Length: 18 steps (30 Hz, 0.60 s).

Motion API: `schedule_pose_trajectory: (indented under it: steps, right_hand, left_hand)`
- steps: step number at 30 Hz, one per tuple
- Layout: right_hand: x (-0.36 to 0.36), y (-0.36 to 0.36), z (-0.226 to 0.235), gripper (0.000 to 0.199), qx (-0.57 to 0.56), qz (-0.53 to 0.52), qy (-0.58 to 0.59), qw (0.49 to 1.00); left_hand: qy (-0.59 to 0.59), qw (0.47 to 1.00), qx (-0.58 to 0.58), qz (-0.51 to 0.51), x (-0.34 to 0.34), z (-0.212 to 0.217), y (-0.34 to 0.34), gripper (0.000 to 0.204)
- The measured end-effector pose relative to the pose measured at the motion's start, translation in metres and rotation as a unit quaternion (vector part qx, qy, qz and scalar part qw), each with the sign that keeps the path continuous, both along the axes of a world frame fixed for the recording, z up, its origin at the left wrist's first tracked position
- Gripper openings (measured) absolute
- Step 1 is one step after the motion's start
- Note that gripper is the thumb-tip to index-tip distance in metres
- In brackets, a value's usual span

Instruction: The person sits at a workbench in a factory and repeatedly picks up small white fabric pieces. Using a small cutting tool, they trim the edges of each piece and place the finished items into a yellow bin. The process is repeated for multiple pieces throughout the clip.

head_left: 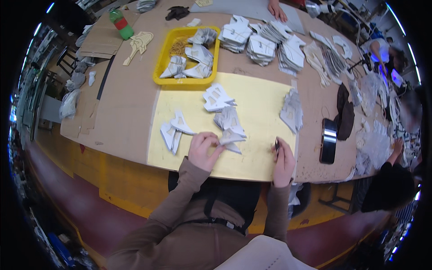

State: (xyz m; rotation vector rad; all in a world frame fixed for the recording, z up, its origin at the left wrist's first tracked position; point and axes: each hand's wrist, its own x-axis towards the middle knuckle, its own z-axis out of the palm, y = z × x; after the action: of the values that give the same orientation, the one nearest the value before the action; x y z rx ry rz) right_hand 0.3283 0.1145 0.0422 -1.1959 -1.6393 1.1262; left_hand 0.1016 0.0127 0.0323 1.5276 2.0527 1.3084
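Left hand: The left hand (204,150) clamps thumb and fingers on a white piece (231,136) near the middle of the yellow sheet's (258,164) front edge.
Right hand: The right hand (284,164), by the sheet's front right corner, has its fingers closed around a small dark thing (277,145), too covered to identify.
Bottle label: One green bottle (122,25) wears a red label near the table's (121,99) far left corner, its lettering too small to read.
Marks: Dark lines cross the tops of at least four stacks (261,47) toward the table's far edge.
Piles: Two loose piles (218,97) run down the sheet's middle behind the held piece; one grey-white pile (292,110) sits along its right edge, and a small overlapping group (169,136) lies by its left edge.
Basket: One yellow basket (186,81) straddles the sheet's far edge, its bundles overlapping too much to count.
Phone: One black phone (328,141) lies beyond the sheet's right edge.
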Motion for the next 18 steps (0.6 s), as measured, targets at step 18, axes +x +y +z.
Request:
schedule_pose_trajectory:
  steps: [18]
  right_hand:
    - [-0.054, -0.042, 0.052, 0.035, 0.227, 0.124, -0.074, 0.963]
  left_hand:
    - [-0.520, 0.854, 0.011, -0.034, 0.018, 0.035, -0.002, 0.038]
